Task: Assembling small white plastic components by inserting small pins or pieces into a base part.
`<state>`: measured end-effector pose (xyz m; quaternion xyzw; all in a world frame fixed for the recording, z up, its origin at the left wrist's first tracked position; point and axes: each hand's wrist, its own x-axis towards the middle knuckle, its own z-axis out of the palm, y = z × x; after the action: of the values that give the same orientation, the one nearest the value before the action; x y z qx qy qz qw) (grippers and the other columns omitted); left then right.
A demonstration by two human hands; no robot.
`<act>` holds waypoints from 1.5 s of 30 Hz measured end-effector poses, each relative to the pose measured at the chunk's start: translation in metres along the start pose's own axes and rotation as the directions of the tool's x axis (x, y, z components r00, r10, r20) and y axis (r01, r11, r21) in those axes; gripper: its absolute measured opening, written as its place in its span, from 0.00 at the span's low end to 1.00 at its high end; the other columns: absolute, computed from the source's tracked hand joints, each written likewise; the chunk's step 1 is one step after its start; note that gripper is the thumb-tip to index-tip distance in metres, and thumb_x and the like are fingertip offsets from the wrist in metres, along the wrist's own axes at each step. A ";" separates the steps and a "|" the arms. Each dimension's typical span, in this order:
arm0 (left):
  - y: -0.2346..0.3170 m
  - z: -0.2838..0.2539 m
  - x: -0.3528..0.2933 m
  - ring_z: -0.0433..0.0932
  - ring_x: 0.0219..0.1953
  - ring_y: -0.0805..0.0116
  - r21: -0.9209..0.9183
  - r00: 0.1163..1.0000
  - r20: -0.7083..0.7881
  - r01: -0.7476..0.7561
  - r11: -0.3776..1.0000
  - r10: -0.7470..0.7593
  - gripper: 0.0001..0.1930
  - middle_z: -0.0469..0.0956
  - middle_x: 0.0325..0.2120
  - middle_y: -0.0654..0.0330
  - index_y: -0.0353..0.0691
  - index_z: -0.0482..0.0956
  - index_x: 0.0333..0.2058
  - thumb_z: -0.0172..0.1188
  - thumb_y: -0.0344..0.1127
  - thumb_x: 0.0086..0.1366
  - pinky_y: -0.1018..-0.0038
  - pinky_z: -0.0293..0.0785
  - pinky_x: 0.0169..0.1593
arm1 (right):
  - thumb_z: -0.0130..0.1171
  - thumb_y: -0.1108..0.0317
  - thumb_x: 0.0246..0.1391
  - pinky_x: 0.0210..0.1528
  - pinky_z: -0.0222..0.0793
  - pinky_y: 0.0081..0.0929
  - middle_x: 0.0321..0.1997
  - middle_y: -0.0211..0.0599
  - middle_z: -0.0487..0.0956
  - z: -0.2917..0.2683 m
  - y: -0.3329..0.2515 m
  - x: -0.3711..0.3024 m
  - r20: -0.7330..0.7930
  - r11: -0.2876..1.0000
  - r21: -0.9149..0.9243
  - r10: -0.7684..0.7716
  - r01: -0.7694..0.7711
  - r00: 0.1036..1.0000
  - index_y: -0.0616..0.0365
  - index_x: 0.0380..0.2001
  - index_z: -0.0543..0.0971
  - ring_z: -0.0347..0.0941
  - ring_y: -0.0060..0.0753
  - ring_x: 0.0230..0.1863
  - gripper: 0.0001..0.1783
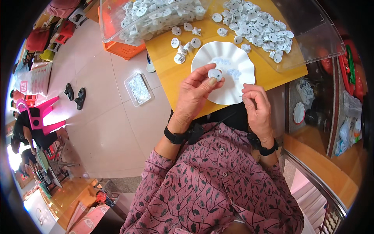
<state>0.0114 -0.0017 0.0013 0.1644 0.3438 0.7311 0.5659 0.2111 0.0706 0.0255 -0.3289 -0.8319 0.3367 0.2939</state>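
Observation:
Between thumb and fingers, my left hand (196, 90) grips a round white plastic piece (214, 74) with a small dark slot in its face. It is held above a white wavy-edged plate (203, 52), on which small pale translucent bits (234, 73) lie in loose groups. At the plate's right rim is my right hand (258, 109), thumb and fingers drawn together in a pinch. Whatever sits in that pinch is too small to name. Several similar white plastic pieces (195, 42) lie on the yellow tabletop (161, 58) left of and beyond the plate.
A clear bin (156, 19) full of white pieces stands at the far left, above an orange crate (124, 49). A heap of pieces (261, 29) spills from a tipped clear bin (311, 46) at the far right. On the floor are a small clear box (138, 89) and black sandals (80, 98).

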 end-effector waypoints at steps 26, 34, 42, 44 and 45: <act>-0.009 0.002 -0.006 0.79 0.46 0.67 0.054 0.971 0.195 0.127 0.990 -0.135 0.22 0.78 0.47 0.55 0.32 0.72 0.55 0.63 0.24 0.62 0.69 0.79 0.51 | 0.59 0.73 0.58 0.54 0.69 0.35 0.45 0.44 0.77 0.017 -0.022 0.023 -0.070 0.950 0.300 0.109 -0.083 0.992 0.63 0.31 0.74 0.74 0.42 0.53 0.05; -0.011 0.002 -0.007 0.80 0.44 0.68 0.100 0.972 0.191 0.120 0.988 -0.138 0.22 0.80 0.45 0.55 0.32 0.73 0.56 0.63 0.25 0.63 0.71 0.79 0.50 | 0.59 0.74 0.57 0.53 0.69 0.36 0.45 0.45 0.77 0.016 -0.024 0.024 -0.071 0.959 0.275 0.093 -0.071 0.993 0.63 0.32 0.74 0.74 0.43 0.53 0.05; -0.009 0.006 -0.008 0.80 0.44 0.70 0.126 0.974 0.185 0.106 0.986 -0.129 0.22 0.80 0.43 0.57 0.33 0.74 0.56 0.63 0.25 0.63 0.72 0.79 0.51 | 0.59 0.74 0.57 0.52 0.70 0.36 0.44 0.45 0.77 0.016 -0.024 0.024 -0.076 0.971 0.234 0.063 -0.044 0.995 0.63 0.32 0.74 0.75 0.44 0.52 0.04; -0.007 0.007 -0.007 0.79 0.44 0.71 0.151 0.974 0.187 0.103 0.983 -0.131 0.22 0.80 0.43 0.58 0.33 0.74 0.55 0.63 0.25 0.63 0.73 0.78 0.51 | 0.59 0.76 0.56 0.51 0.71 0.36 0.43 0.45 0.77 0.016 -0.025 0.024 -0.082 0.976 0.216 0.052 -0.033 0.995 0.63 0.32 0.74 0.76 0.44 0.51 0.04; -0.006 0.007 -0.007 0.79 0.44 0.72 0.176 0.973 0.190 0.099 0.979 -0.132 0.22 0.80 0.43 0.59 0.33 0.74 0.55 0.63 0.25 0.62 0.74 0.78 0.51 | 0.59 0.76 0.56 0.51 0.71 0.36 0.43 0.45 0.77 0.016 -0.026 0.025 -0.081 0.976 0.216 0.052 -0.033 0.995 0.63 0.32 0.74 0.76 0.44 0.51 0.04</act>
<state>0.0224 -0.0057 0.0039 0.2633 0.3536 0.6454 0.6237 0.1757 0.0687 0.0422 -0.3273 -0.7700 0.4161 0.3560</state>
